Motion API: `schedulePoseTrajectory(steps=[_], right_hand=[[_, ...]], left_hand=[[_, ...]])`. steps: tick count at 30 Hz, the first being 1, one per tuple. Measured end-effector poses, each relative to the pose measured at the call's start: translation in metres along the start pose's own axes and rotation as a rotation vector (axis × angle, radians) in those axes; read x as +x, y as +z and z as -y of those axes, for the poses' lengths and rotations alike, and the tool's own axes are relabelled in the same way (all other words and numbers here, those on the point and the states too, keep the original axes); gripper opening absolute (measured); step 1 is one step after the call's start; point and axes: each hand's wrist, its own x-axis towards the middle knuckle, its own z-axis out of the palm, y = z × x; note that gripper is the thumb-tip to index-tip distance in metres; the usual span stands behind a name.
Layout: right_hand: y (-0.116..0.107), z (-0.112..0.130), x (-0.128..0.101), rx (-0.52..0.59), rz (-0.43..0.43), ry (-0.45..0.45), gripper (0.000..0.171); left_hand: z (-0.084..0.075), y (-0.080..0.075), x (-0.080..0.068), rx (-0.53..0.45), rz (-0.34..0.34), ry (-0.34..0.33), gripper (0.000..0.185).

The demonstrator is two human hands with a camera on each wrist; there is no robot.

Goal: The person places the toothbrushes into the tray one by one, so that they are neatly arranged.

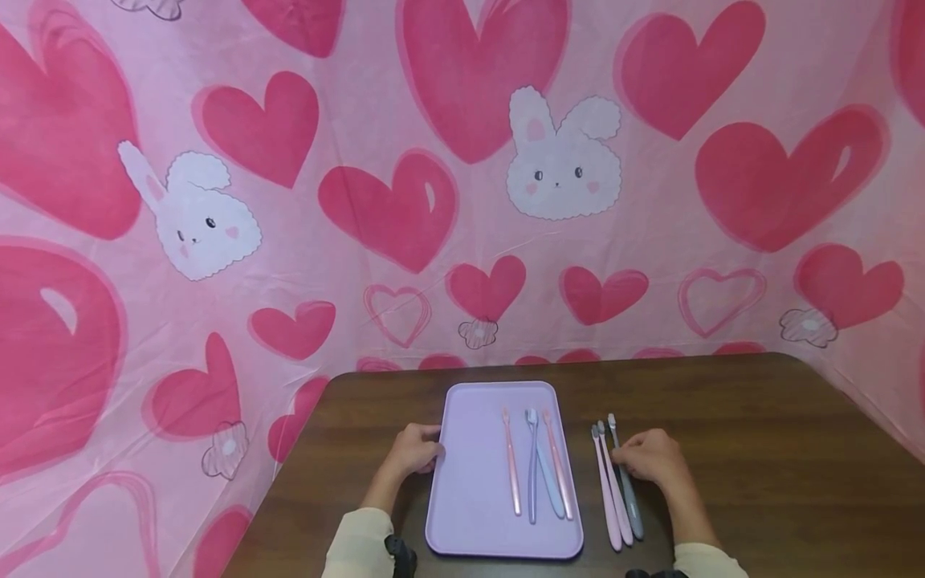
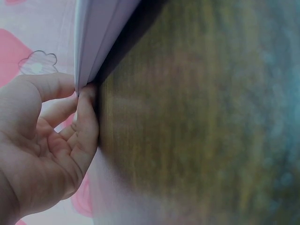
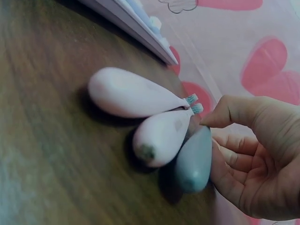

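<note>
My left hand (image 1: 417, 449) pinches the left edge of a lilac tray (image 1: 466, 490), thumb on top and a finger beneath in the left wrist view (image 2: 51, 140). Several toothbrushes lie on the tray's right half: a pink one (image 1: 511, 470), a periwinkle one (image 1: 533, 474), a light blue one (image 1: 551, 486) and another pink one (image 1: 560, 470). Right of the tray, my right hand (image 1: 653, 456) pinches a grey-green toothbrush (image 3: 194, 161) between thumb and fingers. Beside it two pale pink toothbrushes (image 1: 609, 502) with dark bristles lie on the table, bristle ends pointing away.
The dark wooden table (image 1: 759, 449) extends on both sides of the tray. Behind and to the left hangs a pink cloth (image 1: 390, 72) printed with hearts and rabbit faces, close to the table's far edge.
</note>
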Motion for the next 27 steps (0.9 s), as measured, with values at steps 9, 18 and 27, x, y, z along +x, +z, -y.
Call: schedulePoseTrajectory(steps=[9,18,27], right_hand=[[0.002,0.001,-0.002,0.135,0.016,0.048,0.026],[0.003,0.004,-0.001,0.138,0.007,0.029,0.027],[0.004,0.011,-0.001,0.183,0.015,0.014,0.029]], left_hand=[[-0.001,0.0,-0.001,0.005,-0.013,-0.011,0.051],[0.001,0.0,0.0,0.011,-0.015,-0.007,0.051],[0.001,0.0,0.001,0.009,-0.013,-0.007,0.05]])
